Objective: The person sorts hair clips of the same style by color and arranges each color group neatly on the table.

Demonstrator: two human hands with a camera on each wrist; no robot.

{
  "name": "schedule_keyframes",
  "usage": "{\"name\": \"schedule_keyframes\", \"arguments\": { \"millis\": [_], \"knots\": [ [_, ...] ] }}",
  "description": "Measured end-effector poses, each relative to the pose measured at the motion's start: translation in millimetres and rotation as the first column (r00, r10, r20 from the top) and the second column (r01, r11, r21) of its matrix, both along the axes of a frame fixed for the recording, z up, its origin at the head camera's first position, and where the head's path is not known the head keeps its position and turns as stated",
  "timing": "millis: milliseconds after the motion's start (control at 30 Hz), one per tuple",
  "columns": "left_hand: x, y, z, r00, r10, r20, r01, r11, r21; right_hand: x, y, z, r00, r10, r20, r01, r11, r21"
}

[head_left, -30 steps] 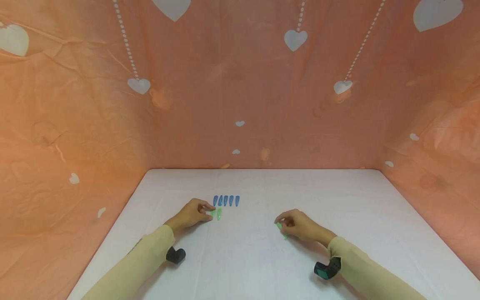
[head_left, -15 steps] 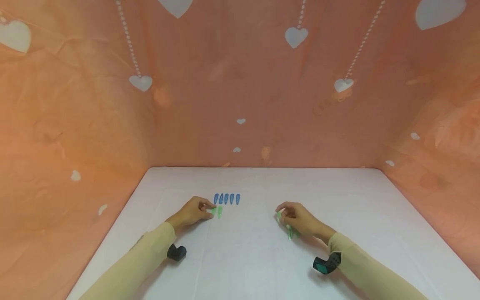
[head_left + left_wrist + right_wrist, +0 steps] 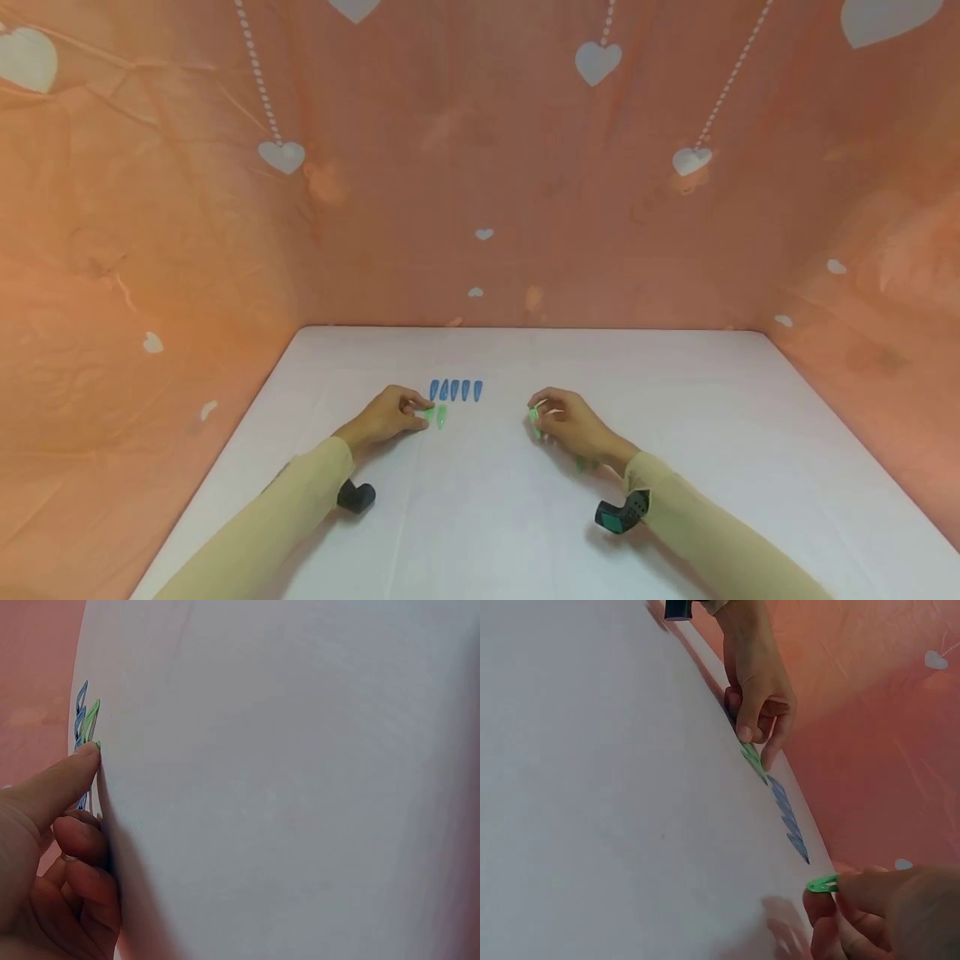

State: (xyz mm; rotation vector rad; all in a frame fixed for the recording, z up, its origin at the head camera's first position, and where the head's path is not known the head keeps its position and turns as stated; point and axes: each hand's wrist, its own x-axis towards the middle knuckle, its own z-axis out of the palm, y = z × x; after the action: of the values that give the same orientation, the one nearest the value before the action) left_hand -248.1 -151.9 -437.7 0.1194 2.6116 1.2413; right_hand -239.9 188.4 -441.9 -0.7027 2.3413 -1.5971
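Several blue snap hair clips [image 3: 454, 390] stand side by side in a row on the white table. Just in front of that row lie two green hair clips. My left hand [image 3: 386, 414] pinches the left green hair clip [image 3: 430, 414] by its ends between thumb and index finger; the other green hair clip [image 3: 442, 416] lies right beside it. To the right, my right hand [image 3: 576, 419] holds a third green hair clip [image 3: 823, 883] between thumb and fingertip, raised over the table. More green clips [image 3: 581, 463] lie partly hidden below the right wrist.
The white tabletop [image 3: 480, 517] stretches around both hands. Orange sheeting with white hearts [image 3: 420, 208] walls it in at the back and sides. A dark wrist camera [image 3: 356, 497] hangs at the left cuff, another camera [image 3: 621, 513] at the right.
My right hand has lifted a green hair clip from beside the other green ones and moved left and farther back with it. My left hand stays at its green clip.
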Motion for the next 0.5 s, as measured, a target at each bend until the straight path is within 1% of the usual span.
{"name": "schedule_keyframes", "arguments": {
  "millis": [133,300,333,500],
  "knots": [
    [0.2,0,-0.2,1.000,-0.006,-0.007,0.006,1.000,0.015,-1.9,-15,-2.5,0.998,-0.045,0.050,0.046,0.999,-0.022],
    [-0.5,-1,-0.7,1.000,-0.015,-0.012,0.015,1.000,0.027,0.1,-31,-4.4,0.987,-0.090,0.133,0.095,0.995,-0.033],
    [-0.6,-1,-0.6,1.000,-0.018,-0.014,0.019,0.999,0.028,0.2,-34,-4.8,0.986,-0.095,0.140,0.100,0.994,-0.035],
    [-1.2,-2,-0.3,0.999,-0.031,-0.018,0.032,0.999,0.037,-2.0,-51,-6.8,0.990,-0.081,0.112,0.085,0.996,-0.037]
  ]
}}
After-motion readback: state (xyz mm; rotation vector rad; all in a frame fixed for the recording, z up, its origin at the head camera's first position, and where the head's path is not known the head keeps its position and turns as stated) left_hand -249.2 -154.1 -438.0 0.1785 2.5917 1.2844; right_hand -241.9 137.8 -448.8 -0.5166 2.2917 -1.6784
